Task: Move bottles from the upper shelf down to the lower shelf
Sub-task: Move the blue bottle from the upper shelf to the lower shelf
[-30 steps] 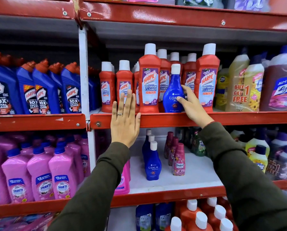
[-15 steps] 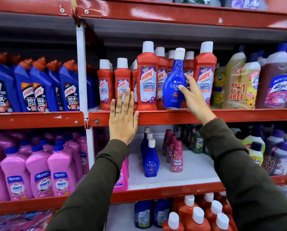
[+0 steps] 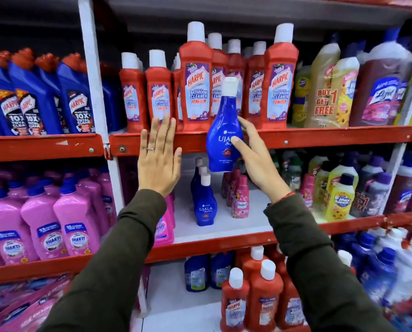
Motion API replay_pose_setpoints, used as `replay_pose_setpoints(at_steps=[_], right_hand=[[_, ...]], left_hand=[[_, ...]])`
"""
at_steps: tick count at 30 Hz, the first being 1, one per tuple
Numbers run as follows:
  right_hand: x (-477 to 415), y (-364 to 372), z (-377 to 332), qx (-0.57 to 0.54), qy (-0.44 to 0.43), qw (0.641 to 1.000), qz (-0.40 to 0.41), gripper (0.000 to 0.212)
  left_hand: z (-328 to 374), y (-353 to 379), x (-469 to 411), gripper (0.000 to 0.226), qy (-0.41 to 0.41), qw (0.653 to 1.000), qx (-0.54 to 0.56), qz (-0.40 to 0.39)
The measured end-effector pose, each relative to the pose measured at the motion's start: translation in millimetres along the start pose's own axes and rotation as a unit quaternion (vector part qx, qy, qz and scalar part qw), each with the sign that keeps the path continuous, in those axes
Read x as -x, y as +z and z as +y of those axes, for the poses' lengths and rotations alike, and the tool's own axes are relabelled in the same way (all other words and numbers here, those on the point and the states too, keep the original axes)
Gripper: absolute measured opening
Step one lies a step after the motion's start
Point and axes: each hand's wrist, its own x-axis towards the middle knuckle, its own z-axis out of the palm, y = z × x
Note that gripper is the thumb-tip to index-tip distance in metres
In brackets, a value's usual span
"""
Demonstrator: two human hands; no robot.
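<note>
My right hand grips a blue Ujala bottle with a white cap, held in the air in front of the upper shelf's red edge. The bottle's base hangs just below that edge, above the lower shelf. On the lower shelf a row of matching blue Ujala bottles stands left of centre, beside pink Comfort bottles. My left hand lies flat, fingers together, against the upper shelf's red edge, holding nothing.
Red Harpic bottles fill the upper shelf behind the held bottle. Yellow and brown cleaner bottles stand to the right, blue Harpic bottles and pink Shakti bottles in the left bay. A white upright post divides the bays.
My right hand has lifted the blue Ujala bottle off the upper shelf and brought it forward and down past the shelf edge. My left hand stays pressed on the edge.
</note>
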Motion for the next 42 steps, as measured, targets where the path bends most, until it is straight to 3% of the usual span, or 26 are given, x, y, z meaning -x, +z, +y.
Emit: replay_pose_setpoints(at_steps=[7,15,20,42], right_hand=[[58,28,47,-0.006,0.015,0.999,-0.027,0.049],[105,52,113,0.009,0.088,0.994,-0.066,0.048],[113,55,142,0.007,0.132,0.99,-0.048,0.046],[107,67,189,-0.021,0.176,0.982,-0.067,0.048]], left_hand=[[-4,1,59,0.065,-0.042,0.999,-0.007,-0.014],[-2,16,153,0.069,-0.074,0.993,-0.024,-0.085],[3,32,198,0.074,-0.082,0.988,-0.015,-0.129],[4,61,232,0.078,-0.089,0.983,-0.013,-0.157]])
